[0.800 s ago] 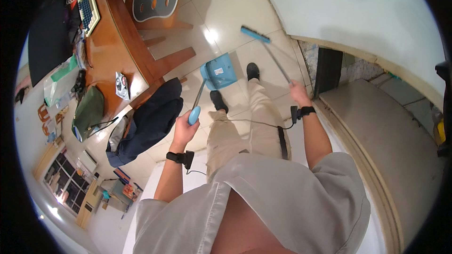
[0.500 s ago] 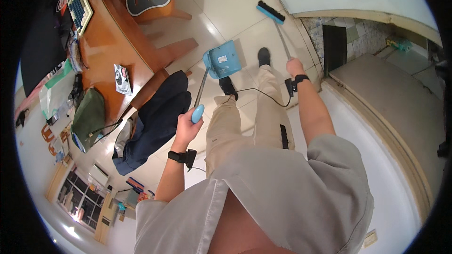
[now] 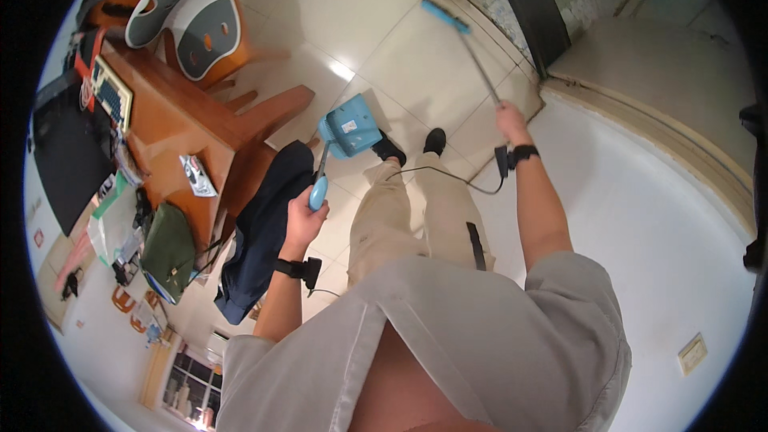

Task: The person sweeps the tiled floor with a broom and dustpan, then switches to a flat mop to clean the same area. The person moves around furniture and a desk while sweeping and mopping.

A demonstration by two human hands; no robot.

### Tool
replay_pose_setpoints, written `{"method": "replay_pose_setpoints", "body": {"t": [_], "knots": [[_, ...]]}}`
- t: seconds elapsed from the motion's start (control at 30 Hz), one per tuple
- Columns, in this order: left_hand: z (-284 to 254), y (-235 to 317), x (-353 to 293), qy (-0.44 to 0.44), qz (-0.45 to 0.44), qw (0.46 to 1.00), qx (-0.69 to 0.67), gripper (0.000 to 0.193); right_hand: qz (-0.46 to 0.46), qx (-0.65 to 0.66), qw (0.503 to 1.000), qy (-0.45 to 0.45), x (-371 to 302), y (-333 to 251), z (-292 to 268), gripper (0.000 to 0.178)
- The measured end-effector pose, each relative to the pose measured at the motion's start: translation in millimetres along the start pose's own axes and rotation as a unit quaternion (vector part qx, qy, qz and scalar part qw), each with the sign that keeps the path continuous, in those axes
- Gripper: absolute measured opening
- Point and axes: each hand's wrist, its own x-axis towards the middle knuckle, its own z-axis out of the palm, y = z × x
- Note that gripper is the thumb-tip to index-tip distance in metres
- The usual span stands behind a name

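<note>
My left hand [image 3: 304,220] is closed round the light-blue grip of a long-handled dustpan [image 3: 362,116]. Its blue pan, with a comb of teeth along one side and a white label, is beside my left shoe [image 3: 390,146]. In my right hand [image 3: 510,122] is the thin grey handle of a broom [image 3: 480,72], fingers wrapped round it. The broom's blue head lies far ahead on the tiles, near the wall corner; its bristles hardly show. Both wrists wear black straps, and a cable crosses in front of my legs.
On the left stands a brown wooden table [image 3: 172,124] with a keyboard [image 3: 112,92], a packet [image 3: 197,176] and a green bag [image 3: 169,252]. A chair [image 3: 208,32] is beyond it, a dark jacket [image 3: 268,232] hangs nearer. At right are a doorway sill [image 3: 640,124] and a white wall.
My view has swung round, so table and doorway sit differently. The broom head has turned over, its black bristles no longer plainly showing. The dustpan stays near my left foot; both hands keep their hold.
</note>
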Motion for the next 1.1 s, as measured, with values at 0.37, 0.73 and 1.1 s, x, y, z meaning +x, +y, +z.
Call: {"method": "replay_pose_setpoints", "body": {"t": [0.37,0.73,1.1], "knots": [[70,30,34,-0.004,-0.004,1.000,0.016,0.009,-0.037,0.071,0.997,0.018,-3,64,92,0.036],[123,92,46,-0.043,0.032,0.998,0.028,0.012,0.061,0.114,0.992,0.010,-44,222,-14,0.044],[144,89,41,-0.055,0.019,0.998,0.033,0.014,0.166,0.336,0.921,-0.111,-68,183,112,0.039]]}}
